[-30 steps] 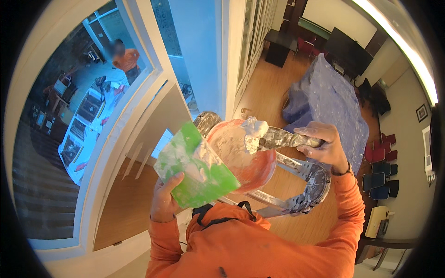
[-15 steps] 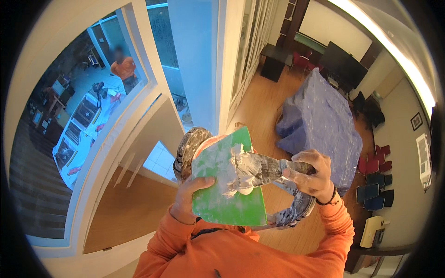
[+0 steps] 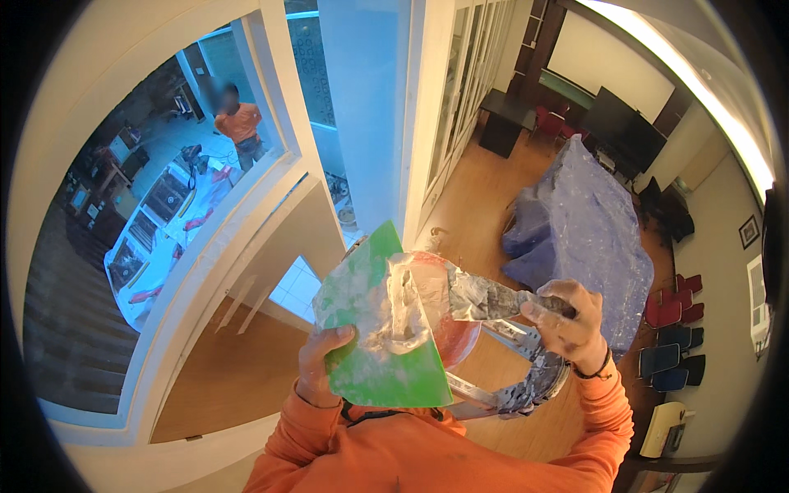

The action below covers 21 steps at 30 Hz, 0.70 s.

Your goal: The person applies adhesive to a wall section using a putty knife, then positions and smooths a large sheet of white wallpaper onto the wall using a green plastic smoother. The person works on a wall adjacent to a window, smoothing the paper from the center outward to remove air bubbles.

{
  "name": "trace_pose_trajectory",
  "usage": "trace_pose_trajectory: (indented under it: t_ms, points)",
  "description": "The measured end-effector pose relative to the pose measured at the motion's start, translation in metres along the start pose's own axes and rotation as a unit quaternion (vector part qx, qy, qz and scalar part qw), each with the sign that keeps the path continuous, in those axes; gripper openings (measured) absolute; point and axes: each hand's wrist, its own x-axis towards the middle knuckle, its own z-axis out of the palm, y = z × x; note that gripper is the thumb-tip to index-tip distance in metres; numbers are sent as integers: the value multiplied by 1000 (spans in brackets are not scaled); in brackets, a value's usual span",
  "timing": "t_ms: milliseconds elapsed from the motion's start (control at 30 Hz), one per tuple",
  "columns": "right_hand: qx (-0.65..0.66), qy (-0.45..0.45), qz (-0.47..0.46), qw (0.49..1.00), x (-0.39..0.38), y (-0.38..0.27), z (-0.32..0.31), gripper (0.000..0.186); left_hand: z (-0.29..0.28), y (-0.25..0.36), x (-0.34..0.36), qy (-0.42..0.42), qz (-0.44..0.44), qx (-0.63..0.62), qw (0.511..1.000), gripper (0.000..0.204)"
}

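My left hand [image 3: 319, 361] grips the left edge of a green plastic putty board [image 3: 423, 378], thumb on top. A ridge of whitish putty [image 3: 403, 300] lies across the board's middle, and dried smears cover the rest. My right hand [image 3: 567, 324] is wrapped round the handle of a putty knife [image 3: 485, 298]. Its putty-crusted blade points left, at the board's right edge; whether they touch I cannot tell. Below the board, partly hidden by it, is a round reddish container [image 3: 459, 337] with white smears.
A splattered stepladder [image 3: 538, 374] stands beneath my hands. A white-framed window [image 3: 271, 185] rises on the left, with a person in orange [image 3: 238, 123] beyond the glass. Blue sheeting [image 3: 583, 238] covers something at right. Several chairs [image 3: 662, 359] line the right wall.
The putty knife has drawn right, off the board's middle, leaving a putty ridge there. The board has shifted left and tilted, showing more of the reddish container. The view has shifted slightly.
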Motion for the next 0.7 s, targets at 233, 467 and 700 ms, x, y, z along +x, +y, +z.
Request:
trace_pose_trajectory:
  t_ms: [233,467,700]
  points:
    - [376,-114,204,897,25,3,-1,39,-26,-7,1,34,-82,48,995,62]
    - [611,-218,327,687,11,19,32,43,-16,-5,1,37,-140,45,988,58]
    - [637,-276,314,648,9,26,40,49,-11,-8,-2,23,-141,-48,989,63]
